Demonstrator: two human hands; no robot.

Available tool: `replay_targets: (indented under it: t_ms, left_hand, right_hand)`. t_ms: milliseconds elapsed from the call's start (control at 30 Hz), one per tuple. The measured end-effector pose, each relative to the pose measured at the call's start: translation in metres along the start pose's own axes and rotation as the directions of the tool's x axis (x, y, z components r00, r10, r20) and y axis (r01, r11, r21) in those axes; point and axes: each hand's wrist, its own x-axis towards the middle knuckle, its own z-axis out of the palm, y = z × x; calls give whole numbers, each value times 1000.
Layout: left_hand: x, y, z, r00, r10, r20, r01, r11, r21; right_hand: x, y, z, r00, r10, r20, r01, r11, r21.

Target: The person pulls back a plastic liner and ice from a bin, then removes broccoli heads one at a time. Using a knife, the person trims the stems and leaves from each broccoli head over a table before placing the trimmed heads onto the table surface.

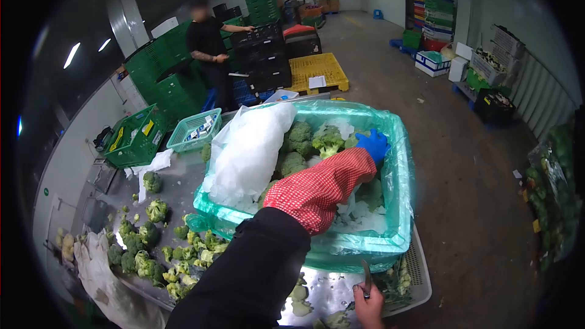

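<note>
My left hand (pixel 373 145), in a blue glove with a red checked sleeve cover, reaches over a crate (pixel 399 231) lined with green plastic film. Its fingers curl over a broccoli head (pixel 353 140) at the crate's far right; the grip is partly hidden. More broccoli heads (pixel 298 138) lie in the crate among crushed ice (pixel 359 218). A large white ice-like mass (pixel 253 146) covers the crate's left side. Below the crate's near edge, my bare right hand (pixel 368 306) is closed around a knife (pixel 366 277), blade pointing up.
Loose broccoli (pixel 146 231) and trimmed pieces lie on the metal table (pixel 189 173) at left. A turquoise basket (pixel 195 130) and a green crate (pixel 137 137) stand behind. Another person (pixel 210 45) stands by black crates (pixel 262 55). A yellow pallet (pixel 320 73) lies on the floor.
</note>
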Motion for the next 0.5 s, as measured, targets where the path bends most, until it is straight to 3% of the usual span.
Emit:
replay_targets:
  t_ms: [100, 200, 300, 333, 400, 467, 500]
  left_hand:
    - [-2, -1, -3, 1000, 2, 1, -2, 1000, 7]
    - [-32, -17, -51, 1000, -22, 12, 23, 986, -162]
    - [-85, -49, -117, 973, -197, -120, 150, 936, -318]
    - [-106, -59, -126, 949, -267, -170, 178, 893, -413]
    - [-148, -83, -145, 874, -417, -250, 205, 783, -588]
    - [-198, -107, -162, 875, -482, 44, 188, 254, -949]
    - [-226, -118, -172, 876, -443, 188, 175, -71, -982]
  right_hand:
    - [-16, 8, -7, 998, -39, -49, 39, 999, -7]
    - [-34, -8, -12, 990, 125, -69, -104, 963, 248]
    - [-46, -24, -12, 993, 89, -73, -83, 993, 78]
    - [-46, -8, -3, 989, 81, -124, -86, 996, -34]
    - [-43, -27, 5, 994, 57, -96, -65, 994, -85]
    - [-42, -28, 18, 998, 5, -55, -12, 992, -125]
    - [-41, -36, 25, 1000, -8, -14, 6, 991, -131]
